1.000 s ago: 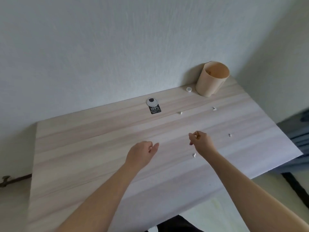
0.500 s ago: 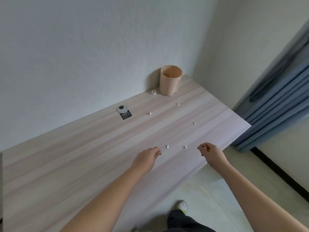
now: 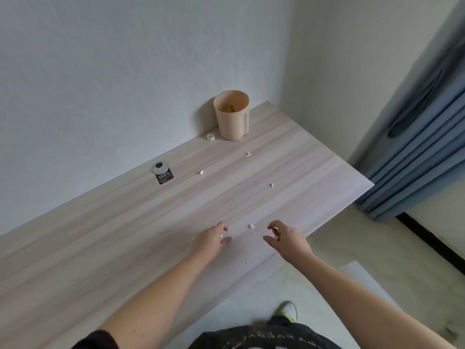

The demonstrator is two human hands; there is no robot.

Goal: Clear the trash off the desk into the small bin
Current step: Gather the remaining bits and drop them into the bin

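Note:
A beige small bin (image 3: 232, 122) stands at the desk's far corner against the wall, with brownish scraps inside. Small white scraps lie on the desk (image 3: 113, 248): one (image 3: 250, 226) between my hands, others farther off (image 3: 271, 185), (image 3: 247, 154), (image 3: 200, 172). My left hand (image 3: 211, 241) rests low on the desk, thumb and forefinger apart around a tiny white scrap (image 3: 221, 235). My right hand (image 3: 289, 239) hovers near the desk's front edge and pinches a small brown scrap (image 3: 276, 233) in its fingertips.
A white bottle cap (image 3: 210, 136) lies just left of the bin. A round grommet (image 3: 159, 167) and a black sticker (image 3: 164, 178) sit near the wall. Blue curtains (image 3: 415, 157) hang to the right, beyond the desk's end. My shoe (image 3: 288, 309) shows on the floor.
My view swung left and back a little. My left hand reached forward onto the nearer white scrap. My right hand came in from past the desk's edge, still pinching the brown scrap.

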